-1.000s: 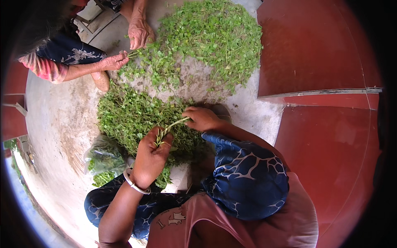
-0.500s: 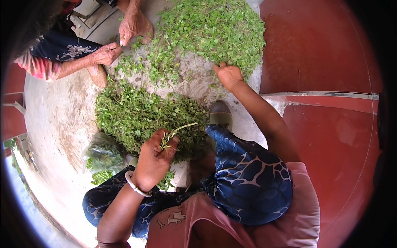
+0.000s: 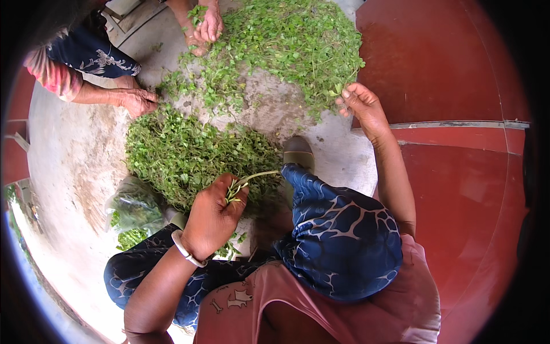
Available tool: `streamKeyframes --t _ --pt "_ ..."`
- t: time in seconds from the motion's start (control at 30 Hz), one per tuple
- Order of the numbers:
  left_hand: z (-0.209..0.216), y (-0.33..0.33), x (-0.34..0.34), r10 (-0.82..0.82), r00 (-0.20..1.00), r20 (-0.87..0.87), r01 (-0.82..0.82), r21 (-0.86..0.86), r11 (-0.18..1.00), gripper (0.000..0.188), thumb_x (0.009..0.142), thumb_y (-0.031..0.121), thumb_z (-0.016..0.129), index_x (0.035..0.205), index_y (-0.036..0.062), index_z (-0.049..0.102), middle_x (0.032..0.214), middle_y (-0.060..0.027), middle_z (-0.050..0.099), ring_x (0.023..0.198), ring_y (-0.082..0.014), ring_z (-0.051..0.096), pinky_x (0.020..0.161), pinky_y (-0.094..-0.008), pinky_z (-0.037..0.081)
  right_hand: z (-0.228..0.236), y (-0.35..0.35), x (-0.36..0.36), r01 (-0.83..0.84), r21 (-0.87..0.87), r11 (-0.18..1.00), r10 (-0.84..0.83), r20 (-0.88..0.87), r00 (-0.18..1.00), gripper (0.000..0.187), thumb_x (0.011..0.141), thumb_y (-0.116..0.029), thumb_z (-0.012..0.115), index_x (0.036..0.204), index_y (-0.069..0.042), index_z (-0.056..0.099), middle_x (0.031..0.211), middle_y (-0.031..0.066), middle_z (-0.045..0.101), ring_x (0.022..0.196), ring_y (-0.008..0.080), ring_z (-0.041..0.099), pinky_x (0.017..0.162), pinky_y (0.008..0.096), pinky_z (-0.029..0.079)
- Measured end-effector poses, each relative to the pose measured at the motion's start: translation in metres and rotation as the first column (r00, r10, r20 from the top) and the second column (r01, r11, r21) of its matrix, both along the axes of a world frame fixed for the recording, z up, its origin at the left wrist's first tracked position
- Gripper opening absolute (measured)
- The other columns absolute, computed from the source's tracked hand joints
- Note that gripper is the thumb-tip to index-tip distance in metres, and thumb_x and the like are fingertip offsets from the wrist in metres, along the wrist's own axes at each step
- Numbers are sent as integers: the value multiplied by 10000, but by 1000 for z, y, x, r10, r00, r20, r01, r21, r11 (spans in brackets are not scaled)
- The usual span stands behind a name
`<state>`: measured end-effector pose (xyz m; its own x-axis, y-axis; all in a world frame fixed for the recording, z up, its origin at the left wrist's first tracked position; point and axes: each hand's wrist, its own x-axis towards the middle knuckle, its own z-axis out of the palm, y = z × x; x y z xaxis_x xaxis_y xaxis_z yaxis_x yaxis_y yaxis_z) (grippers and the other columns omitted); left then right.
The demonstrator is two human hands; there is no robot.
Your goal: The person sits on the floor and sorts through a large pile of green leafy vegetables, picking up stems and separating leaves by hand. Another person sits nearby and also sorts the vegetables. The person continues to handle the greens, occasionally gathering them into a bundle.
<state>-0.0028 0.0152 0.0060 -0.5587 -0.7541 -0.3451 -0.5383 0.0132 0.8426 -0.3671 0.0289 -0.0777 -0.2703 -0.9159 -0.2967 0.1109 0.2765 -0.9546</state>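
My left hand (image 3: 213, 213) is closed around a small bunch of green stems (image 3: 245, 182); their pale cut ends stick out above the thumb, and leaves hang below the fist. A white bangle (image 3: 188, 250) circles that wrist. At the right edge of the far heap of leafy greens (image 3: 292, 43), my right hand (image 3: 362, 106) pinches a small leafy sprig (image 3: 338, 90) between thumb and fingers. A second, nearer heap of greens (image 3: 197, 157) lies beyond my left hand.
At the upper left another person works, one hand (image 3: 207, 26) holding a sprig and the other hand (image 3: 137, 102) at the heap's edge. A clear plastic bag with greens (image 3: 134, 206) stands by my left leg. Red panels (image 3: 435, 69) border the concrete floor (image 3: 69, 155).
My right hand has drawn back to the right from the far heap with a sprig. My left hand stays nearly in place. The other person's hands have moved apart.
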Motion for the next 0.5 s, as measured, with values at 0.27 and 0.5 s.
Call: streamKeyframes --t 0.27,0.5 --pt "-2 6 1 147 985 -89 -126 209 970 182 832 103 650 880 6 503 694 -54 535 628 -116 447 587 -285 423 -51 22 44 -227 81 970 240 -218 946 348 902 -49 506 1245 -101 518 1061 63 617 866 126 613 707 261 460" --pt "-3 7 2 77 995 -56 -70 116 991 152 807 67 627 839 5 492 680 -130 531 602 -185 471 592 -311 429 -124 16 16 -94 149 984 168 -634 755 262 846 -126 572 1104 -89 598 932 110 660 800 216 635 719 318 486"
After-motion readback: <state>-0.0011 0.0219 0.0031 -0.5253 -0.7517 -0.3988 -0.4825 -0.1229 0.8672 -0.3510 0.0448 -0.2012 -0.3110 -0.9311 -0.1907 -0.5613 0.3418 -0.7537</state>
